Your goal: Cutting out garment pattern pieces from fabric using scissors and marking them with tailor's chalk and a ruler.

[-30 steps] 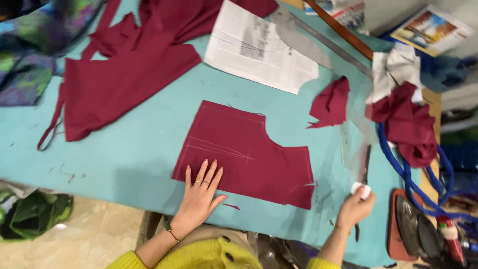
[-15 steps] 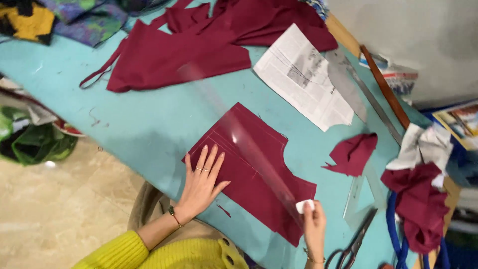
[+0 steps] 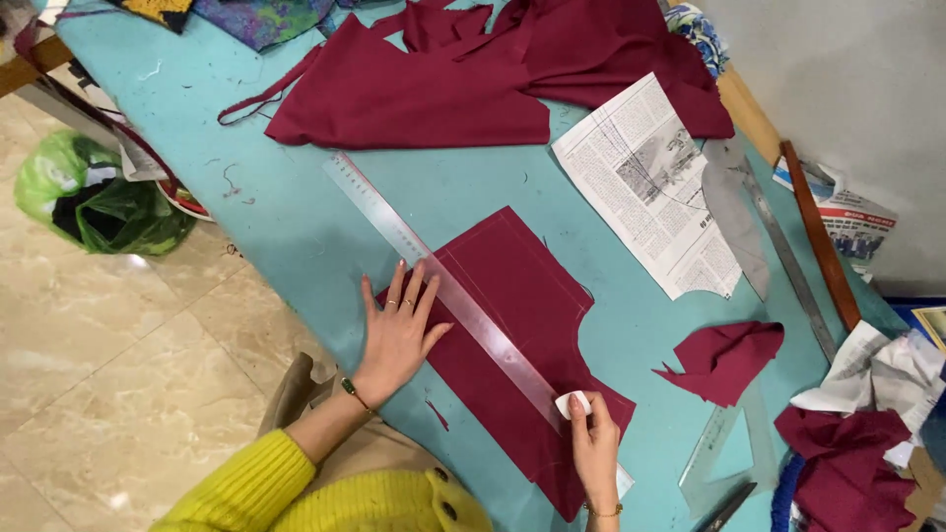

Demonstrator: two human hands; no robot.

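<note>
A cut maroon fabric piece lies flat on the turquoise table. A long clear ruler runs diagonally across it. My left hand presses flat with spread fingers on the fabric's left edge and the ruler. My right hand pinches a small white piece of chalk against the ruler's lower end, on the fabric.
A large heap of maroon cloth lies at the far side. A newspaper pattern and a metal ruler sit to the right. A maroon scrap, a clear set square, scissors and crumpled cloth lie at right. Green bags rest on the floor.
The clear ruler now lies across the fabric under my left hand. My right hand has brought the chalk from the right onto the fabric by the ruler. The view has shifted.
</note>
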